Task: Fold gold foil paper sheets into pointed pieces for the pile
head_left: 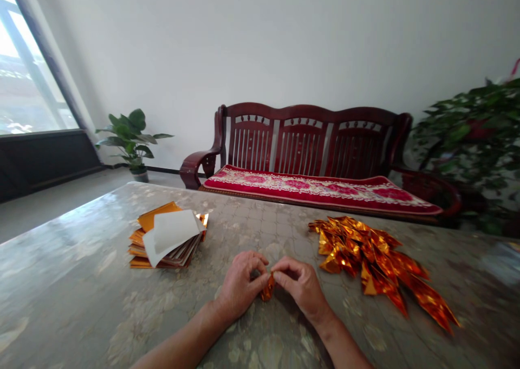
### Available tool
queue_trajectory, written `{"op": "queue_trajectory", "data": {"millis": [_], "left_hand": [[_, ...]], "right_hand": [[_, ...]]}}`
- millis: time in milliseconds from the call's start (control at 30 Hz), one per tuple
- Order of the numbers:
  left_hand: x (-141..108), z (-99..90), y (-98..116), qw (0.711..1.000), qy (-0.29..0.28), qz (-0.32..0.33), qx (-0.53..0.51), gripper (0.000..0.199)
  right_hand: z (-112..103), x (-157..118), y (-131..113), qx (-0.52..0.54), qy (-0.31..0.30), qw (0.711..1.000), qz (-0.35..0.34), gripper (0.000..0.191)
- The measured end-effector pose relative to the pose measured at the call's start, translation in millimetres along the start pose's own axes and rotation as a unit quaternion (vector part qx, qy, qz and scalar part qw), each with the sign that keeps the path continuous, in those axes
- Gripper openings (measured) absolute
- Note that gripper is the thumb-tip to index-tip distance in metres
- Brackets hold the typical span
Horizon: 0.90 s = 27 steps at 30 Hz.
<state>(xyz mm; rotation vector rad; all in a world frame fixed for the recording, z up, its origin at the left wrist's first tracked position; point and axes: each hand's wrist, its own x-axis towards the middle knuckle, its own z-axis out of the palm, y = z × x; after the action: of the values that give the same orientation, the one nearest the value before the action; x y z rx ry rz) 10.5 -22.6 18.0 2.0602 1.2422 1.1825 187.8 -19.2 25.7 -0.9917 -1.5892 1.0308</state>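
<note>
Between my two hands is a small piece of folded orange-gold foil paper (267, 291), partly hidden by the fingers. My left hand (242, 282) pinches it from the left, thumb and fingers closed. From the right, my right hand (301, 286) grips its upper end between thumb and forefinger. Off to the left lies a fanned stack of foil paper sheets (140, 250), with white-backed sheets (173, 232) on top. A heap of folded shiny foil pieces (369, 252) spreads over the tabletop to the right.
The table (101, 298) has a grey patterned covering. Behind it stands a dark red wooden bench (300, 141) with a red floral cushion (298, 185). One potted plant (132, 136) is at the back left; leafy greenery (479, 136) rises at the right.
</note>
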Motion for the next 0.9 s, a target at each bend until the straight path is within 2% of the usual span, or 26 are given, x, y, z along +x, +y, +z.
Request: {"op": "queue_trajectory", "data": {"millis": [333,667,900], "left_hand": [[-3,0.9,2,0.999,0.02,0.014,0.04,0.013],[-1,-1.0,4,0.999,0.015,0.001,0.041,0.011],[0,0.2,11,0.999,0.014,0.021,0.039,0.008]], "right_hand": [[1,-2,0,-0.056,-0.004,0.998,-0.003,0.011],[3,-3,1,-0.082,0.032,0.996,-0.022,0.016],[5,-2,4,-0.101,0.048,0.993,-0.039,0.016]]}}
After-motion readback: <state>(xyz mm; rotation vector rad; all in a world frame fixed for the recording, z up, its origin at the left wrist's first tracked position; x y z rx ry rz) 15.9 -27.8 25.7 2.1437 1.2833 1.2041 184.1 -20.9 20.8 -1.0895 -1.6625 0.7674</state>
